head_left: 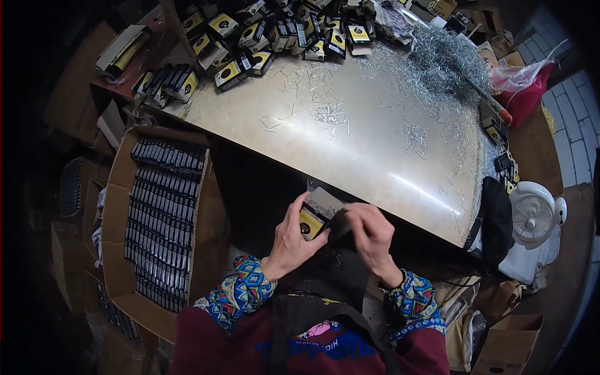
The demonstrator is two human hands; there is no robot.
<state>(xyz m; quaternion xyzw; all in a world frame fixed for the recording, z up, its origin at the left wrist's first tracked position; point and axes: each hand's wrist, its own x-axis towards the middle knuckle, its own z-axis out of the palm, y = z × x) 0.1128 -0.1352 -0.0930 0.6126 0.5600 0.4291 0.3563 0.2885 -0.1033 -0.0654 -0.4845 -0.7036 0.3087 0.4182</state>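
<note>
In front of my body, at the near edge of the table, my left hand [294, 240] grips a small yellow-and-black cardboard box [310, 223]. The grey inner flap of this box is raised. A few bent metal wires [333, 210] show at its open end. My right hand [370, 234] is close against the right side of the box, with its fingers curled together. Whatever those fingers pinch, if anything, is hidden from view. Dark cloth lies just under the right fingertips.
Bent wires lie scattered on the table [262, 103], with a large wire heap [447, 59] at the far right. Similar small boxes [300, 28] pile up at the back. At left stands a carton [115, 234] packed with rows of boxes; a white fan [531, 212] is at right.
</note>
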